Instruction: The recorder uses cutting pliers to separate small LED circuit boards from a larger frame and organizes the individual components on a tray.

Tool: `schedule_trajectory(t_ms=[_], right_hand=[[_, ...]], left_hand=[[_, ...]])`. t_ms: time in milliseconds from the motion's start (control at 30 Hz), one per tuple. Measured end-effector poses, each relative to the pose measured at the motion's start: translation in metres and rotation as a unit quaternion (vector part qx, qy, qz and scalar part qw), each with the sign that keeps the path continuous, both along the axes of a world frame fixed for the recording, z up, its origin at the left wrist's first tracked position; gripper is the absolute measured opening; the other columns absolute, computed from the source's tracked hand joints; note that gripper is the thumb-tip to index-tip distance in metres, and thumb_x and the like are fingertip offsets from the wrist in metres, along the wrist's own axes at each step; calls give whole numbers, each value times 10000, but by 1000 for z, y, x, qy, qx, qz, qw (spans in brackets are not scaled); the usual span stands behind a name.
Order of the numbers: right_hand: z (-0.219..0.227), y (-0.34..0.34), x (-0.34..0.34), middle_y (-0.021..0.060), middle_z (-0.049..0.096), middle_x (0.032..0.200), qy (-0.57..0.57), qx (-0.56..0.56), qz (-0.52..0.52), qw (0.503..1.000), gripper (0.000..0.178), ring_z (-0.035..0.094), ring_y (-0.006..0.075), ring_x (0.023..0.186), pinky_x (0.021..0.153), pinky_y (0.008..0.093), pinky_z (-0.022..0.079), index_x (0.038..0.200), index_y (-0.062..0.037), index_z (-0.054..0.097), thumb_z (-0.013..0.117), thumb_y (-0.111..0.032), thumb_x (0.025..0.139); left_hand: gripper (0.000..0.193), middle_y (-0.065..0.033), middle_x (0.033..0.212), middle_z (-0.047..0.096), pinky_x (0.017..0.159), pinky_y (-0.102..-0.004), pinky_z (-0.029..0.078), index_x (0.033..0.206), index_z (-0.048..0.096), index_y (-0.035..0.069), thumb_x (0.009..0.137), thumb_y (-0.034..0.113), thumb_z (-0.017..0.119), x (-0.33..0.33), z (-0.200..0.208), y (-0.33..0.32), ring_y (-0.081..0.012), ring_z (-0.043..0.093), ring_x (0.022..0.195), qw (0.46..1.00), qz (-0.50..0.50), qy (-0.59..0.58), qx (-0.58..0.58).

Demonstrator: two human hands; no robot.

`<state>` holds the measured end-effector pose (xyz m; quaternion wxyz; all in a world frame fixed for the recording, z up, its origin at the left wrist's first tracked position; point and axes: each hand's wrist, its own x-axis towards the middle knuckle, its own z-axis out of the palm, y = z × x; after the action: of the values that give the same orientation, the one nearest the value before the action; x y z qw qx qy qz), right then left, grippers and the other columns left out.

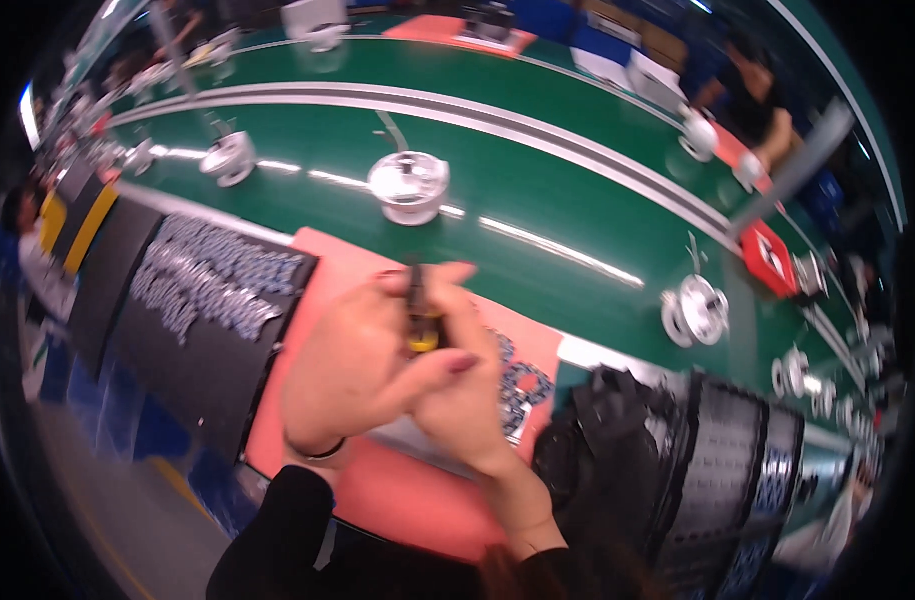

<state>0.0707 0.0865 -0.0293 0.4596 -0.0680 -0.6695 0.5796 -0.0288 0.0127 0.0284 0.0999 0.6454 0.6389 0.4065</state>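
A small black part with a yellow band [423, 335] is between my two hands, above a pink mat; blur and overlapping fingers hide its exact kind. My left hand [342, 360] is closed about its left side, with the thumb stretched across to the right below it. My right hand [462, 395] bends round the other side, fingers curled against the part. Partly hidden behind the right hand, several dark ring-shaped circuit boards [525, 384] lie on the pink mat [407, 505], beside a pale flat thing under my wrists.
White round lamp-like housings [409, 187] stand along the green conveyor [537, 225] ahead. On the left is a dark board [202, 375] covered with many small parts. Black cables or bags [612, 440] and black trays [722, 450] sit right. A co-worker [752, 95] works across the line.
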Motion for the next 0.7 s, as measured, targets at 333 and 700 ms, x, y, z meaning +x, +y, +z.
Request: schedule_trajectory(t_ms=[333, 700], right_hand=[[-11, 2, 6, 143, 592, 954, 46, 110, -38, 992, 583, 626, 344, 861, 738, 415, 524, 1306, -105, 537, 666, -52, 741], [-10, -1, 10, 154, 603, 1038, 79, 48, -15, 996, 577, 642, 345, 921, 787, 411, 528, 1282, -84, 538, 702, -28, 732]], left_hand=[[720, -255, 1378, 504, 1053, -418, 394, 1368, 425, -116, 990, 491, 509, 7, -24, -6, -325, 515, 1252, 999, -3, -28, 18], [559, -266, 1304, 553, 1031, -418, 427, 1297, 482, -130, 1014, 352, 492, 15, -31, 8, -319, 566, 1169, 994, -33, -68, 75]])
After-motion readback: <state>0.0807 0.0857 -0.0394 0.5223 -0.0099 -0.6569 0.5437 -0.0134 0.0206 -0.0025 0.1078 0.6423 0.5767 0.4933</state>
